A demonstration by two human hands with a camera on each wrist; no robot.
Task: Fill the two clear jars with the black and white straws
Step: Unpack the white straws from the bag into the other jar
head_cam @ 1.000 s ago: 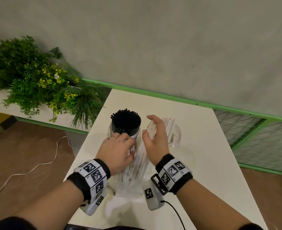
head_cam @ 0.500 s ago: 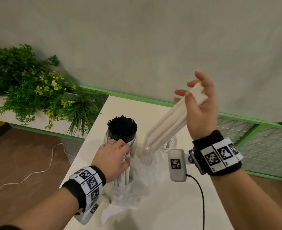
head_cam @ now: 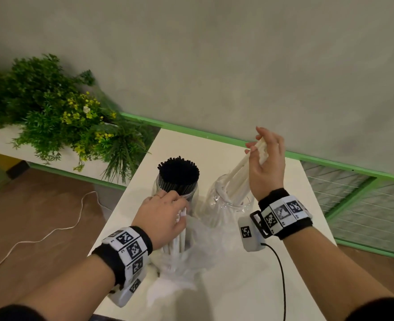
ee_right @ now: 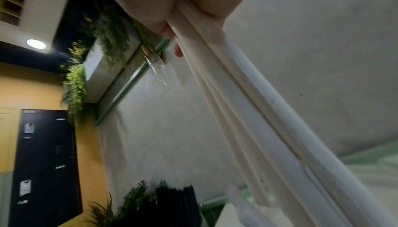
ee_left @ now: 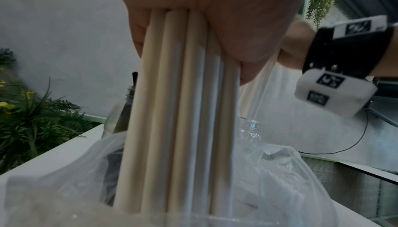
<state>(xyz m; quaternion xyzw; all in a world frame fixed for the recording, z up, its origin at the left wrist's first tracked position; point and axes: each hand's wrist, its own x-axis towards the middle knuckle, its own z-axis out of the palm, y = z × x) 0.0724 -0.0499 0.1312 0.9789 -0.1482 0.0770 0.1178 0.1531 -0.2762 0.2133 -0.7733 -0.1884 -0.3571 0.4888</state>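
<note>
Lowering since half a second ago, the right hand [head_cam: 266, 167] feeds its gripped white paper straws [head_cam: 238, 179] into the 3-o'clock clear glass jar [head_cam: 223, 205]; the left hand [head_cam: 162, 220] clutches the remaining white bundle [ee_left: 181, 128].

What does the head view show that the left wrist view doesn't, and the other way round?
Only the head view shows the right hand lowering white straws into the right jar, and the black straws filling the other jar. Only the left wrist view shows the left hand gripping its own straw bundle side by side, close up. Both show the plastic bag on the table.
</note>
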